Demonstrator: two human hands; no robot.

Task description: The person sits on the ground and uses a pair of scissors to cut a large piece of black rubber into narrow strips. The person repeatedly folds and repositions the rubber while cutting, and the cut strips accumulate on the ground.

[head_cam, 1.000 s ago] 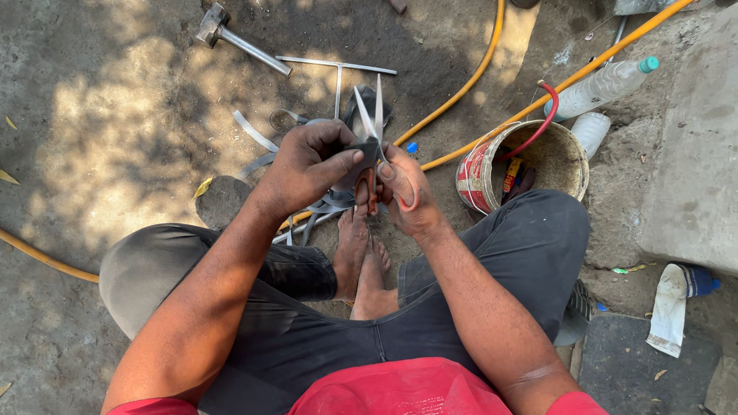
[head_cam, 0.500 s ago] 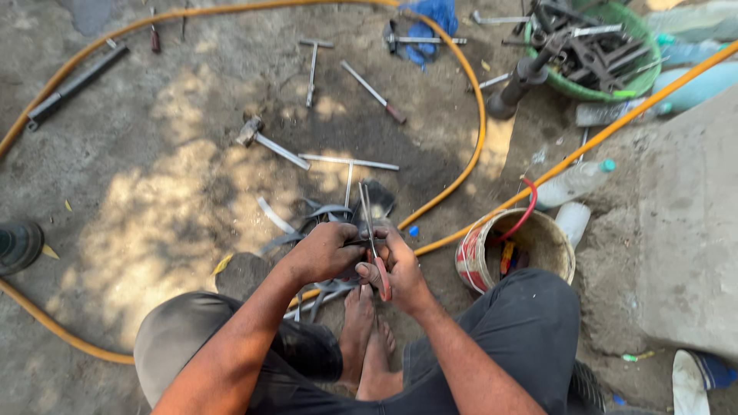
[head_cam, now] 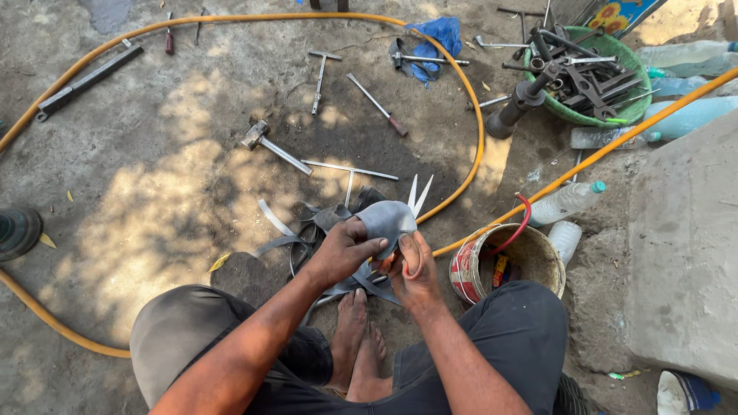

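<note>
The left hand (head_cam: 346, 252) is closed over a flap of grey rubber sheet (head_cam: 387, 219), fingers curled on its near edge and thumb pressed on top; the piece is held just above the ground, in front of the person's bare feet (head_cam: 360, 346), at the middle of the dirt floor (head_cam: 138, 200); the right hand (head_cam: 415, 269) grips a pair of scissors (head_cam: 417, 201) with red loop handles, thumb through one loop; the blades are parted in a narrow V, sticking out past the far edge of the rubber; their long axis runs away from the person, tips pointing to the far side of the floor and leaning slightly right; the rubber lies across the blades, so where they bite it is hidden; under the hands sits a heap of dark rubber strips (head_cam: 307, 230); beyond it lie a hammer (head_cam: 265, 142) and a T-shaped metal wrench (head_cam: 350, 173); an orange hose (head_cam: 469, 100) loops round the far half of the floor; to the right, just beside the right knee, stands a worn tin bucket (head_cam: 503, 265); a green basin of tools (head_cam: 588, 77) sits near the far right corner.
</note>
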